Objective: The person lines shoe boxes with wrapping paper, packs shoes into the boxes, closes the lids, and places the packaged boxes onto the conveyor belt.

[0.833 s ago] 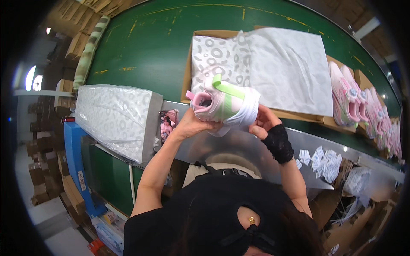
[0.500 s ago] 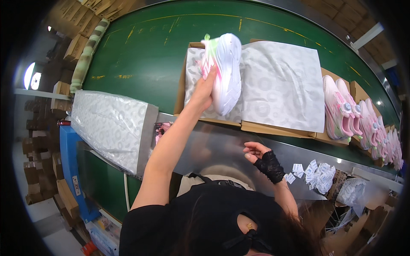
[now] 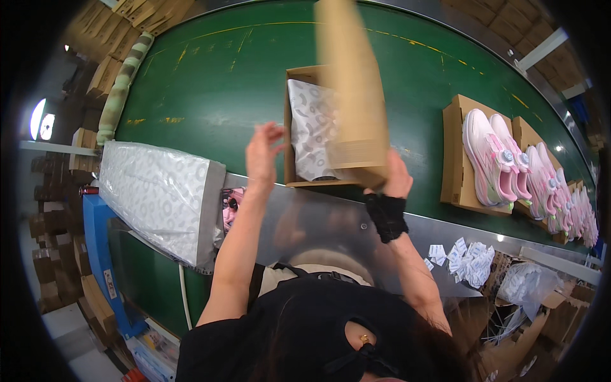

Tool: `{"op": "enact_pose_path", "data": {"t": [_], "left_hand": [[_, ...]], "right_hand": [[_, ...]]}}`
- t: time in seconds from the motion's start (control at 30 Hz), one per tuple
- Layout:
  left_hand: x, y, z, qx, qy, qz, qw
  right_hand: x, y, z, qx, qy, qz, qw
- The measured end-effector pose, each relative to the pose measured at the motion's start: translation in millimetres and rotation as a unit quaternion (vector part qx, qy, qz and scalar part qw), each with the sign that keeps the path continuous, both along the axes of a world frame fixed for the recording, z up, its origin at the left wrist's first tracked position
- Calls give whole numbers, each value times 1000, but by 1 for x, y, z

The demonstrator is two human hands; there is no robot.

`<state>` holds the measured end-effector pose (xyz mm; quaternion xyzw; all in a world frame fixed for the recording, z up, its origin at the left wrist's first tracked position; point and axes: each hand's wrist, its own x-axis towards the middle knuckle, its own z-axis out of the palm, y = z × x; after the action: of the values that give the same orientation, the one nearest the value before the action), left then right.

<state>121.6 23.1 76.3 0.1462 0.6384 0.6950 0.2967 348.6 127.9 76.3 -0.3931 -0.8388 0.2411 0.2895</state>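
Observation:
A brown cardboard shoebox (image 3: 287,127) stands on the green work surface. White patterned tissue paper (image 3: 309,127) fills its visible left part, hiding whatever lies below. Over the right part the box lid (image 3: 356,95) is raised and tilted, smeared by motion. My right hand (image 3: 396,177), in a black lace fingerless glove, grips the lid's near right corner. Just left of the box is my left hand (image 3: 261,156), bare, its fingers apart and nothing in it. No shoe shows in this box.
On the right, open boxes hold pink and white sneakers (image 3: 487,156) in a row. Small white packets (image 3: 471,260) lie on the metal edge (image 3: 305,219). A stack of patterned paper (image 3: 156,194) in clear plastic is at left, beside a blue frame (image 3: 105,254).
The sneaker my left hand held is out of sight, and that hand is now empty, left of the box. The paper is folded in. My right hand has moved up and raised the lid.

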Motion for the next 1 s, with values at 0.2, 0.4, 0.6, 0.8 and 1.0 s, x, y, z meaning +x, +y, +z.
{"op": "enact_pose_path", "data": {"t": [0.2, 0.4, 0.6, 0.8, 1.0], "left_hand": [[0, -13, -32, -266, 265, -76, 924], [6, -27, -60, -237, 360, -64, 900], [-39, -8, -45, -217, -88, -246, 941], [-15, -22, 15, -62, -303, -200, 930], [24, -109, 39, 89, -268, -49, 958]], "right_hand": [[-24, -21, -70, 241, -141, 69, 958], [-19, -26, -74, 228, -148, 70, 960], [-23, -1, -42, 234, -251, 102, 934], [-21, 6, 53, 282, -194, 158, 926], [17, -29, 94, 260, 57, 132, 955]]}}
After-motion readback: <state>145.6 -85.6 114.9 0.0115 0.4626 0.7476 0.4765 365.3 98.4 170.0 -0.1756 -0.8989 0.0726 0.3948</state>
